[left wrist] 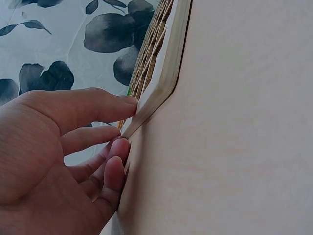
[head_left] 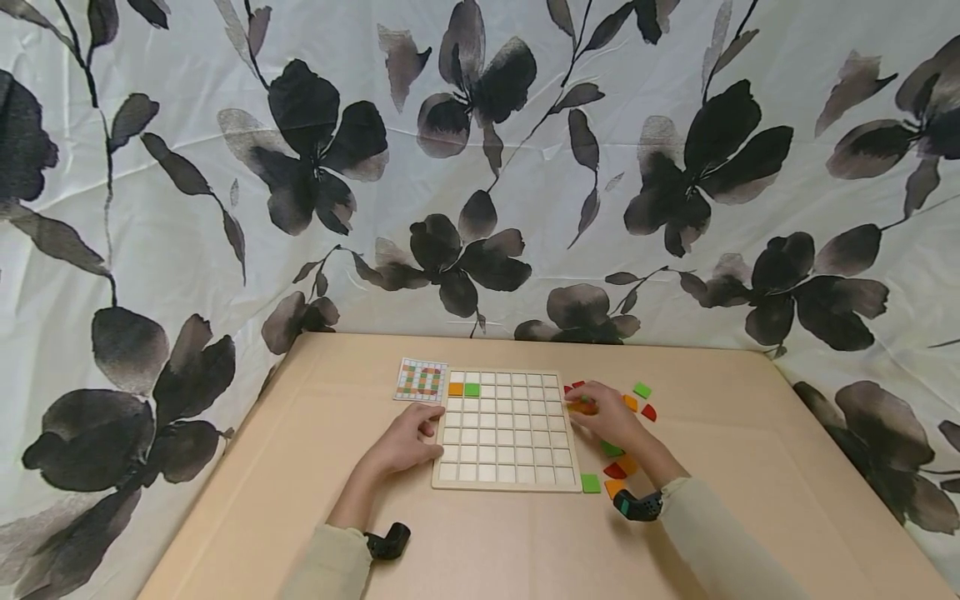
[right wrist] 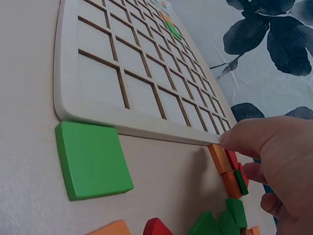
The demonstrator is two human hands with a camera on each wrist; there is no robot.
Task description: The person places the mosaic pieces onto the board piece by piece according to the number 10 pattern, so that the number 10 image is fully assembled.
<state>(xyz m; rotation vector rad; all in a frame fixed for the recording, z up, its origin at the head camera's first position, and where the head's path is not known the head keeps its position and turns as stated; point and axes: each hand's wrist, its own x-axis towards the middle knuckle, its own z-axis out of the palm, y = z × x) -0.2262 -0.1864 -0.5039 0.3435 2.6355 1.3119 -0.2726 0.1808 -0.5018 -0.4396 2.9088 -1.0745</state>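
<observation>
A pale gridded board [head_left: 506, 487] lies on the table. Two of its cells hold an orange square [head_left: 455, 389] and a green square [head_left: 472, 389]. My left hand [head_left: 402, 440] rests at the board's left edge, thumb and index finger apart; in the left wrist view, fingertips [left wrist: 128, 100] touch the frame. Beyond the right edge, my right hand [head_left: 609, 414] is over a cluster of pieces, its thumb at the board's rim in the right wrist view. Orange pieces [right wrist: 220, 157] and a red piece [right wrist: 231, 157] lie beside the thumb. Whether it pinches one is hidden.
A small colour-pattern card [head_left: 422, 380] lies by the board's upper left corner. Loose pieces spread on the right, including a green square [head_left: 591, 483] touching the board's lower right corner, a red piece [head_left: 649, 412] and another green one [head_left: 642, 389]. Floral cloth [head_left: 555, 250] hangs behind.
</observation>
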